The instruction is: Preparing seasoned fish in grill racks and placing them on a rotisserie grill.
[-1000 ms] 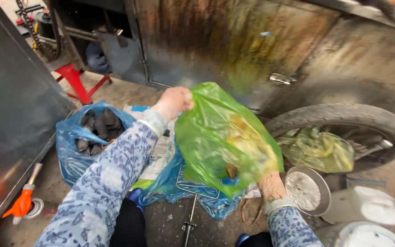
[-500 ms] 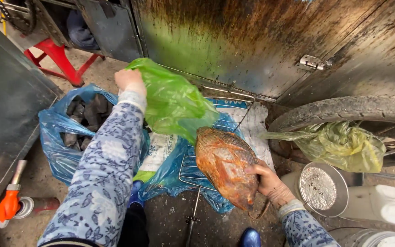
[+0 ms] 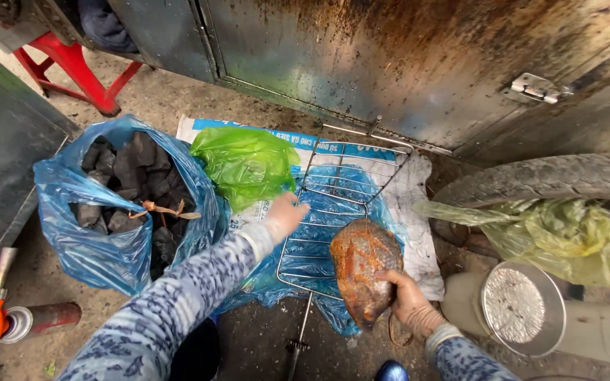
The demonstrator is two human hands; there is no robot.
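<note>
Right hand (image 3: pixel 409 305): grip closed on the near end of a marinated fish (image 3: pixel 363 269), orange-brown and glossy, held at a slight tilt. The fish sits low over the near right corner of the wire grill rack (image 3: pixel 333 219); whether it touches the wires cannot be told from this view.

Left hand (image 3: pixel 285 215): fingers loosely curled, grip holding nothing, resting at the left edge of the wire grill rack. Just beyond its fingertips, far and left, lies a crumpled green plastic bag (image 3: pixel 247 164), close to the hand; contact cannot be told.

The wire grill rack lies flat on the ground on a sheet of blue plastic (image 3: pixel 333 310), which in turn lies over a white printed sack (image 3: pixel 418 212). The rack's long handle runs toward the near edge of the scene.

Left of the rack: open blue bag (image 3: pixel 100 247) holding black charcoal lumps (image 3: pixel 132 173), with a strip of dry brown material lying on top. Touching the green plastic bag along its right side.

Near left corner: gas torch (image 3: pixel 8 321), orange head, dark red cylinder, lying on the ground, well apart from both hands.

Right side: worn rubber tyre (image 3: pixel 545 180); a yellowish translucent bag (image 3: pixel 566 236) hangs just in front of it. Below that, a round metal sieve (image 3: pixel 520 307).

Far: soot-stained metal cart wall (image 3: pixel 404 63) with a latch. Far left, a red stool (image 3: pixel 72 67).

Both sleeves blue-grey patterned.
</note>
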